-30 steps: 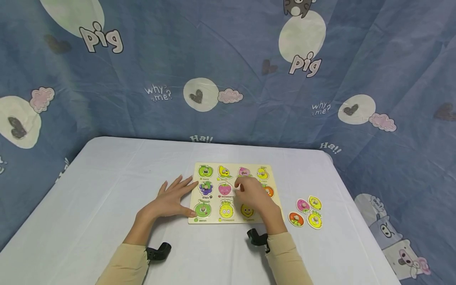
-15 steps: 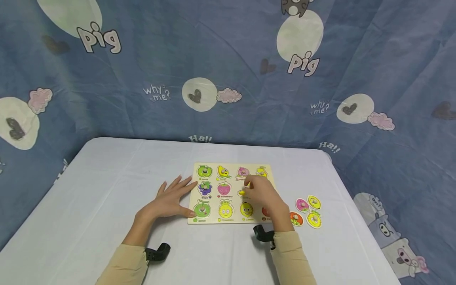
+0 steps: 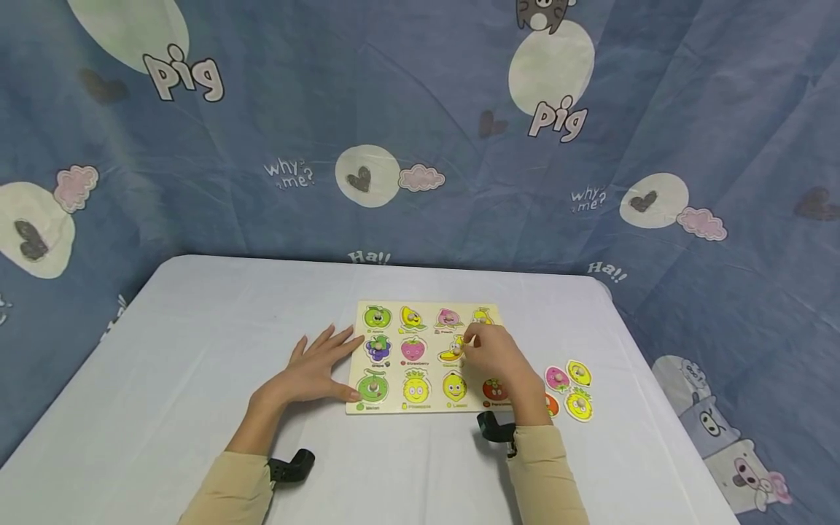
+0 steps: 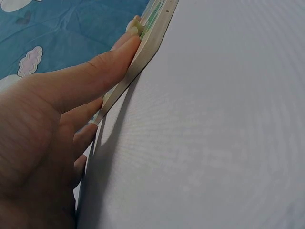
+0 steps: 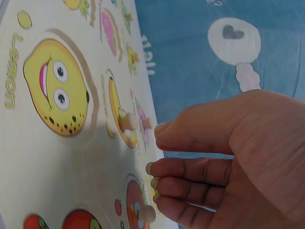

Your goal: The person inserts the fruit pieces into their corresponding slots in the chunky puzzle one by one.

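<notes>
A wooden fruit puzzle board (image 3: 433, 373) lies on the table. My left hand (image 3: 308, 372) rests at its left edge, fingers spread, thumb over the corner by the green melon piece (image 3: 372, 388). In the left wrist view that thumb (image 4: 109, 64) presses the board's top. My right hand (image 3: 495, 357) hovers over the board's right side, just beside the banana piece (image 3: 450, 353), which lies in its outline. In the right wrist view a gap shows between thumb and bent fingers, with nothing held. The banana's knob (image 5: 127, 122) stands apart from them. The right hand hides the orange piece in the head view.
Right of the board lie loose knobbed pieces: a strawberry (image 3: 557, 378), a lemon (image 3: 580, 373), a pineapple (image 3: 579, 405) and a red one (image 3: 552, 405) partly behind the right wrist. The lemon picture (image 3: 454, 386) on the board shows no knob. A patterned blue cloth (image 3: 420, 233) hangs behind the table.
My right hand has moved right, off the banana piece, which was covered a second ago and now shows in its outline. The left hand has stayed in place.
</notes>
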`<state>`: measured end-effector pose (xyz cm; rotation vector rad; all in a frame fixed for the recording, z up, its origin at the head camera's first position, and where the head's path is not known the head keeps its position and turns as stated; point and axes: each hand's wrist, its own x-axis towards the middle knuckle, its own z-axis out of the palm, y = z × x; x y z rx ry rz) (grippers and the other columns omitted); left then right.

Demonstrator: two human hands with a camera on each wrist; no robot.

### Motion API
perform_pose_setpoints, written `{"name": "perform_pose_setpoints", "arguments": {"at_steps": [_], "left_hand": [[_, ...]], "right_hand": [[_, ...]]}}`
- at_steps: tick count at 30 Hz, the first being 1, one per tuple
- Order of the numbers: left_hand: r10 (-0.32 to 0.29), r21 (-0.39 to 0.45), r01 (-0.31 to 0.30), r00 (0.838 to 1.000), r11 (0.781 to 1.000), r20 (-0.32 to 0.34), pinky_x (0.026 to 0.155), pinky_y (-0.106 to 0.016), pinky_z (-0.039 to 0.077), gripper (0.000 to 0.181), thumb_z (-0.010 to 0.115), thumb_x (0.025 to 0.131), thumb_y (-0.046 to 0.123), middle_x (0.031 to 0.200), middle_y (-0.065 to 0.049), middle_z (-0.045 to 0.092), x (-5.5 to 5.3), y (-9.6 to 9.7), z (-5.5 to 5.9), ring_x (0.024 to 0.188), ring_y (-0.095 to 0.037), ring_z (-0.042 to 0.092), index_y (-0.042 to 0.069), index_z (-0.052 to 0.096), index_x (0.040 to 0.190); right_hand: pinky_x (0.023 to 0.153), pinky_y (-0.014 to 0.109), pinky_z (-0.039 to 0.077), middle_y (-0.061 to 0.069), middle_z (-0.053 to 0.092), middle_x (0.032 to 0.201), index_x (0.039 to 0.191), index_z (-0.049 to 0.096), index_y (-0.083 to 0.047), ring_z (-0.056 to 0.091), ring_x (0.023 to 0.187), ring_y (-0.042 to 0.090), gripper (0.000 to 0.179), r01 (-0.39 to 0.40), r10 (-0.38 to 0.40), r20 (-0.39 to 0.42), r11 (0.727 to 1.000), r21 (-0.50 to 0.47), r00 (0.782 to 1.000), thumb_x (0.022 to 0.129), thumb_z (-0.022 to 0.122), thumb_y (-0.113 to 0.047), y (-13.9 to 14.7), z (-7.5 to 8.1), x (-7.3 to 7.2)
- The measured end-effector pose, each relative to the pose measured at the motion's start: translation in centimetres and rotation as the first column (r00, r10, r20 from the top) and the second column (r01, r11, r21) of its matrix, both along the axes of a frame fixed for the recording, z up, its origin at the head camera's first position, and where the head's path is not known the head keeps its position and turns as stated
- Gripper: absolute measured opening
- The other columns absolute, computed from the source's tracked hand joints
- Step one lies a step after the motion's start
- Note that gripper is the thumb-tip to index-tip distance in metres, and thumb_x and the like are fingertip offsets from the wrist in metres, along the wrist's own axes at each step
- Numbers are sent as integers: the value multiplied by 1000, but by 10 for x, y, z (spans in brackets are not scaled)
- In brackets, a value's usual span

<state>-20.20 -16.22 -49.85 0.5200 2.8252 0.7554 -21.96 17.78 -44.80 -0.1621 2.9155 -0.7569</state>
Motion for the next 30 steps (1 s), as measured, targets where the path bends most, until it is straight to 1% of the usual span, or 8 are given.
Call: {"name": "perform_pose_setpoints", "arguments": {"at_steps": [3, 10, 16, 21, 26, 30], "left_hand": [[4, 4, -4, 1000, 1000, 1, 118, -73, -2, 111, 82, 61, 64, 165, -9, 26, 0, 1, 0, 154, -42, 10, 22, 38, 154], [7, 2, -7, 1000, 1000, 7, 118, -72, -2, 110, 82, 61, 64, 165, -9, 26, 0, 2, 0, 155, -41, 9, 23, 38, 154], [6, 0, -6, 1000, 1000, 4, 118, -72, -2, 110, 82, 61, 64, 165, -9, 26, -1, 1, 0, 155, -41, 9, 23, 38, 154], [10, -1, -10, 1000, 1000, 7, 118, -72, -2, 110, 81, 61, 64, 166, -8, 26, -1, 1, -1, 155, -41, 9, 24, 38, 154], [13, -1, -13, 1000, 1000, 7, 118, -72, -2, 110, 81, 61, 64, 166, -8, 26, -2, 1, -2, 155, -40, 9, 24, 38, 154], [15, 2, -15, 1000, 1000, 6, 118, -72, -2, 110, 81, 61, 64, 165, -8, 26, -2, 1, -2, 155, -40, 9, 24, 39, 154]], "right_hand": [[64, 29, 48, 9, 65, 94, 106, 70, -8, 57, 77, 20, 18, 6, -6, -11, 1000, -13, 1000, 91, 66, -17, 7, 0, 0], [66, 31, 48, 10, 64, 91, 107, 69, -8, 56, 78, 21, 18, 46, -46, 8, 998, -40, 999, 91, 65, -17, 24, 1, 2], [69, 33, 48, 11, 65, 96, 107, 69, -8, 56, 82, 23, 19, 85, -84, 18, 996, -20, 996, 92, 64, -18, 38, 2, 1], [69, 32, 48, 12, 65, 98, 106, 68, -8, 57, 84, 24, 18, 126, -126, 48, 992, -13, 991, 93, 63, -19, 49, 3, 1], [68, 33, 49, 14, 66, 102, 107, 68, -6, 58, 85, 25, 21, 136, -136, 73, 991, 3, 988, 92, 64, -20, 60, 4, 1], [67, 33, 50, 14, 67, 100, 106, 68, -5, 59, 84, 25, 21, 155, -156, 80, 988, 22, 984, 91, 63, -19, 68, 2, 1]]}}
